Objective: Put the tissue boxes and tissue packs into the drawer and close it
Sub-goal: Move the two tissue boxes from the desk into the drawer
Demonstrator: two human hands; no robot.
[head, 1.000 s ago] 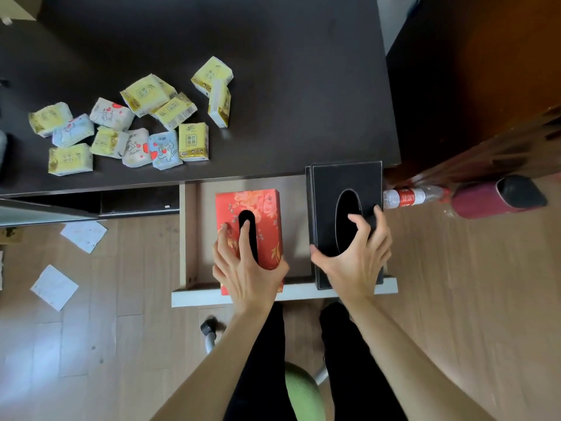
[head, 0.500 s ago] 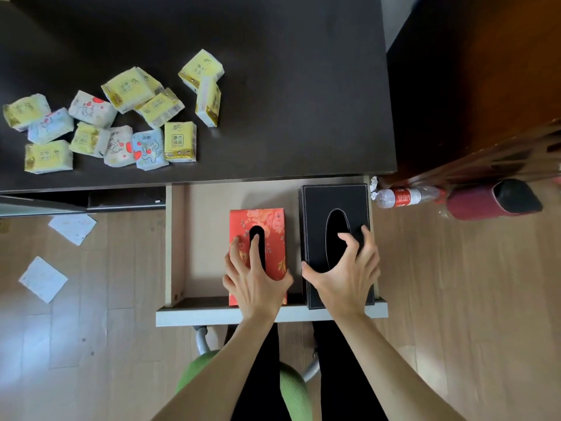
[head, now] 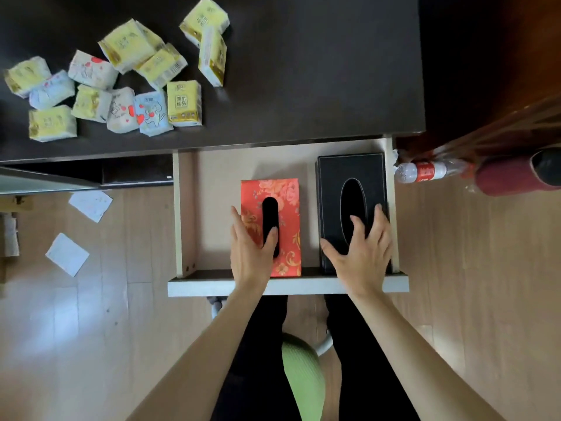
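Note:
The pale wooden drawer [head: 197, 286] stands pulled out below the dark desk [head: 318, 71]. A red floral tissue box [head: 287, 199] lies flat in the middle of the drawer, and a black tissue box [head: 349, 167] lies against its right wall. My left hand [head: 249, 253] grips the red box at its near left side, thumb at the slot. My right hand [head: 361, 256] is spread over the near end of the black box, thumb on its left edge. Several small tissue packs [head: 183, 103], yellow, white and blue, lie scattered on the desk's left part.
A plastic bottle [head: 425, 171] and a dark red cylinder [head: 513, 177] lie on the floor right of the drawer. Paper sheets [head: 66, 253] lie on the wooden floor at left. A green chair seat [head: 303, 375] shows between my legs. The drawer's left half holds nothing.
Both boxes went down from above the drawer's front to its floor, the black one settling against the right wall. My hands stayed on them.

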